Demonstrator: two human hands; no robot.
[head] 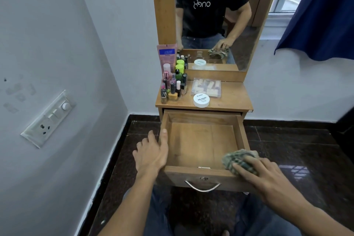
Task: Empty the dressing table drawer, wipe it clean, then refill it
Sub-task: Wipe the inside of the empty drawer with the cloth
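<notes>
The wooden drawer point(201, 140) of the dressing table is pulled out and holds nothing inside. My left hand point(153, 151) rests against the drawer's left wall with the thumb over its rim. My right hand point(256, 172) presses a green checked cloth point(237, 157) onto the drawer's front right corner. On the tabletop point(233, 97) stand several small cosmetic bottles point(173, 86), a pink tube point(167, 57), a clear plastic box of small items point(206, 87) and a white round nail polish jar point(201, 100).
A mirror point(216, 15) above the table reflects a person in a black shirt. A switch panel point(48, 119) is on the left wall. A blue curtain point(321, 15) hangs at the right by a window. Dark tiled floor point(287, 149) surrounds the table.
</notes>
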